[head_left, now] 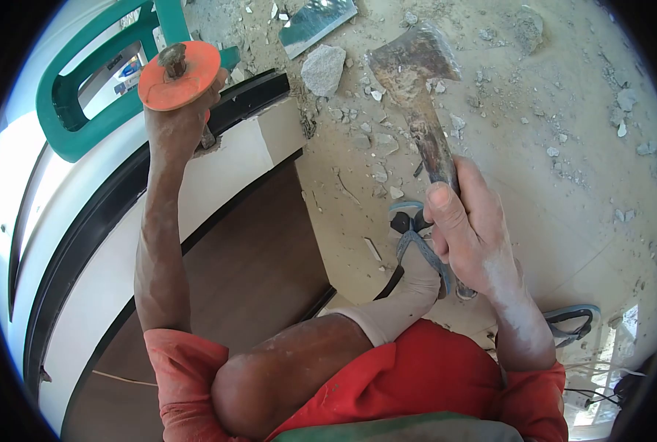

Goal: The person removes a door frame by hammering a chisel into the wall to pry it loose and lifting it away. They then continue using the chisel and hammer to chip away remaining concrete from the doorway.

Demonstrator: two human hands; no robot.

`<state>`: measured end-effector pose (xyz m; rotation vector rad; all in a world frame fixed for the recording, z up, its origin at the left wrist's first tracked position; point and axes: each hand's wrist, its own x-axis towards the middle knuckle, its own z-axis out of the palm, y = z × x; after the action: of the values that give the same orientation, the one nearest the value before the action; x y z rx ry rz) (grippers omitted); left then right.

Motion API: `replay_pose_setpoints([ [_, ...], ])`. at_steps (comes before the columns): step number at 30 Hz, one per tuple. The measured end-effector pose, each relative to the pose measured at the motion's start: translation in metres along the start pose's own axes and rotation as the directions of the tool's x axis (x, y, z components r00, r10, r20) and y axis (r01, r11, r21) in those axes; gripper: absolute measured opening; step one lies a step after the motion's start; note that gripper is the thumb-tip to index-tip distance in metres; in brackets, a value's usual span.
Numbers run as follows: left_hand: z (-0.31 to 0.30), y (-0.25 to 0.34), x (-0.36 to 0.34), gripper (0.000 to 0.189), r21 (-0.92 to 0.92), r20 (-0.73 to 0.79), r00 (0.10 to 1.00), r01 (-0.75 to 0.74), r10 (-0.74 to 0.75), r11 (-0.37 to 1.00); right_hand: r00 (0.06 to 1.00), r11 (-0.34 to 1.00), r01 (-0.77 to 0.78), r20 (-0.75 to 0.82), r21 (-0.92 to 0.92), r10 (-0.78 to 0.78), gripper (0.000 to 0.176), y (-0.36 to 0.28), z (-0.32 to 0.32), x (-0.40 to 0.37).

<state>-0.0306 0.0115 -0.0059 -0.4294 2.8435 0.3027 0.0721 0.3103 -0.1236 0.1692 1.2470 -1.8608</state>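
My left hand (pixel 185 110) is wrapped round a chisel with an orange round guard (pixel 179 76). The chisel's metal head sticks up above the guard, and its lower end meets a broken spot in the white and black wall edge (pixel 277 129). In my right hand (pixel 470 228) is the dark handle of a hatchet (pixel 430 136). Its broad, worn head points away from me over the dusty floor, and the handle's end shows below my palm.
A green plastic chair (pixel 67 110) stands at the upper left. Stone chunks (pixel 323 71) and a glass shard (pixel 317 26) lie on the dusty floor (pixel 564 191). One sandal (pixel 573 321) lies at the right, and cables run at the lower right.
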Motion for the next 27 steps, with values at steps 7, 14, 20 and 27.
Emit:
replay_pose_setpoints([
  [7, 0.002, -0.02, 0.006, 0.028, -0.224, 0.02, 0.994, -0.104, 0.112, 0.969, 0.958, 0.958, 0.285, -0.056, 0.037, -0.283, 0.049, -0.08, 0.006, 0.046],
  [14, 0.002, -0.025, 0.009, 0.029, -0.232, 0.02, 0.996, -0.08, 0.086, 0.97, 0.769, 0.698, 0.596, 0.03, -0.397, -0.639, 0.047, -0.077, 0.052, 0.087],
  [20, 0.012, -0.03, 0.007, 0.022, -0.223, -0.043, 0.988, -0.154, 0.148, 0.963, 0.903, 0.837, 0.43, 0.149, -0.339, -0.404, 0.036, -0.147, 0.006, 0.068],
  [27, -0.003, -0.012, 0.008, 0.015, -0.139, 0.112, 0.994, 0.004, 0.012, 0.99, 0.766, 0.621, 0.603, 0.145, -0.501, -0.626, 0.031, -0.098, 0.048, 0.079],
])
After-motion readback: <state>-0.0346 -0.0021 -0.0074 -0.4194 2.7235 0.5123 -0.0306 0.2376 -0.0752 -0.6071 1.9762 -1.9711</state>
